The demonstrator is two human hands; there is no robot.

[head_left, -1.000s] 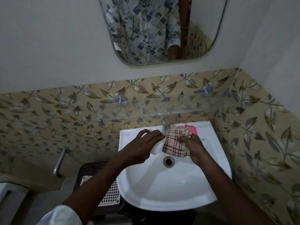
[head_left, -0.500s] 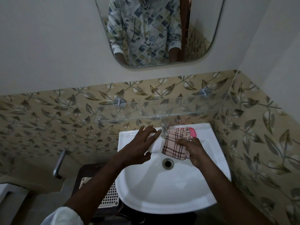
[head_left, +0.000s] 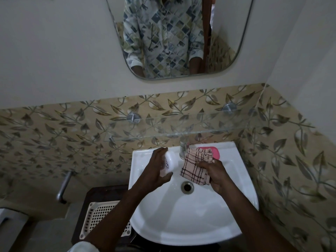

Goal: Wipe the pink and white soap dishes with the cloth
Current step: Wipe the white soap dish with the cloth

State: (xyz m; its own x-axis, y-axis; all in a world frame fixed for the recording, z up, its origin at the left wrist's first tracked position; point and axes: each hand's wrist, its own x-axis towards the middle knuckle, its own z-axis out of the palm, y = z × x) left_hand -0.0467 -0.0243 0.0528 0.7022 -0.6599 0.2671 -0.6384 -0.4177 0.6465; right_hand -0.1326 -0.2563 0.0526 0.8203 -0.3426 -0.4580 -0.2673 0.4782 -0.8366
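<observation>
My left hand holds the white soap dish tilted on its side above the left part of the white sink. My right hand grips a pink checked cloth, a small gap to the right of the white dish. The pink soap dish lies on the sink's back ledge, partly hidden behind the cloth. The metal tap stands between the two hands.
A glass shelf juts out just above the tap. A mirror hangs on the wall above. Left of the sink stand a white lattice basket on a dark stool and a metal pipe. The tiled side wall is close on the right.
My left hand has lifted the white soap dish and turned it on its side. The cloth in my right hand has drawn slightly away from it, to the right.
</observation>
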